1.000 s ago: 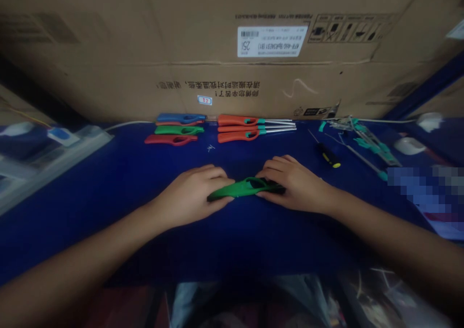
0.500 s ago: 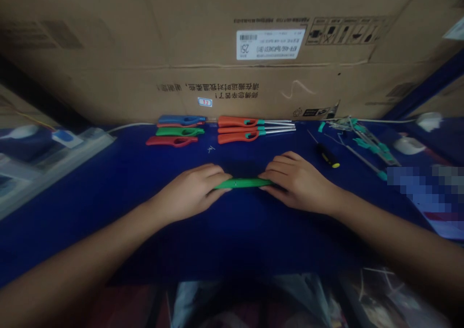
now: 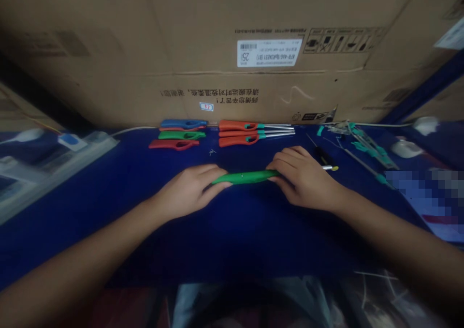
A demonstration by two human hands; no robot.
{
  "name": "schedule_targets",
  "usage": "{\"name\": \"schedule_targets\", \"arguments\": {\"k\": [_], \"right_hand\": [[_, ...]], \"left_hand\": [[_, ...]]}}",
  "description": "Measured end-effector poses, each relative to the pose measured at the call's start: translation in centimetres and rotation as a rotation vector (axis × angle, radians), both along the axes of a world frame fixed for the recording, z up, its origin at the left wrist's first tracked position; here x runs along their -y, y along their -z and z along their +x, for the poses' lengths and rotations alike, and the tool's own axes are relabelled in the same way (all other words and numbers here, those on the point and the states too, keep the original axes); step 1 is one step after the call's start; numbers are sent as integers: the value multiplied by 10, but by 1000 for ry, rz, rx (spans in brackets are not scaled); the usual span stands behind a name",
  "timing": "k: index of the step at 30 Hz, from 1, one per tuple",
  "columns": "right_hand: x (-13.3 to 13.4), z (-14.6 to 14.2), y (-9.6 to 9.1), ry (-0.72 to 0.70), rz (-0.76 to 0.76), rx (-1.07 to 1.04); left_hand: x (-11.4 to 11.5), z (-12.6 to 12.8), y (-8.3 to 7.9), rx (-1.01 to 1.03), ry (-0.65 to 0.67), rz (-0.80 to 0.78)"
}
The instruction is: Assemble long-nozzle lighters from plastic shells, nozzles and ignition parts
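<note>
- Centrally, the green handle is lying level between the two hands above the blue table, its narrow edge facing up.
- The left hand is closing thumb and fingers on the handle's left end.
- The right hand is curling around the right end, its fingers bent and covering that tip.
- A metal rod is poking out to the right of the right hand; whether it is joined to the handle, I cannot tell.
- Just beyond, the screwdriver is lying partly hidden by the rod.
- At the far left, a blue handle, a second green handle and a red handle are forming a stack.
- Beside them, orange lighters are pointing their rods right.
- White bits are lying near this row.
- At the far right, teal parts are sitting jumbled.
- A cardboard box is walling off the far side.
</note>
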State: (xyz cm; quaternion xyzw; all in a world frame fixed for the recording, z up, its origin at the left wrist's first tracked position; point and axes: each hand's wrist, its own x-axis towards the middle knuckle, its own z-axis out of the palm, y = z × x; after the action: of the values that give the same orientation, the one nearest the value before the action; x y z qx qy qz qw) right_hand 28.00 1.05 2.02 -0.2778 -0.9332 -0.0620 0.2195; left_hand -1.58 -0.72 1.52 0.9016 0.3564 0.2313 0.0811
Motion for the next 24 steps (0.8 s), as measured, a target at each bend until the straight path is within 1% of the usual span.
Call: {"name": "schedule_targets", "arguments": {"k": [5, 11, 14, 17, 19, 21, 24], "right_hand": [[4, -5, 4, -32, -25, -18], [17, -19, 8, -79, 30, -20], [22, -23, 8, -56, 40, -9], [25, -26, 10, -11, 32, 7], [27, -28, 13, 17, -24, -4], [28, -29, 16, 43, -129, -35], [28, -28, 19, 74, -257, -83]], "left_hand": [[2, 4, 2, 13, 40, 59], [14, 17, 14, -57, 67, 70], [19, 21, 15, -30, 45, 61], [21, 23, 14, -17, 39, 7], [20, 23, 14, -23, 43, -44], [18, 22, 16, -42, 37, -85], [14, 19, 19, -74, 35, -91]]}}
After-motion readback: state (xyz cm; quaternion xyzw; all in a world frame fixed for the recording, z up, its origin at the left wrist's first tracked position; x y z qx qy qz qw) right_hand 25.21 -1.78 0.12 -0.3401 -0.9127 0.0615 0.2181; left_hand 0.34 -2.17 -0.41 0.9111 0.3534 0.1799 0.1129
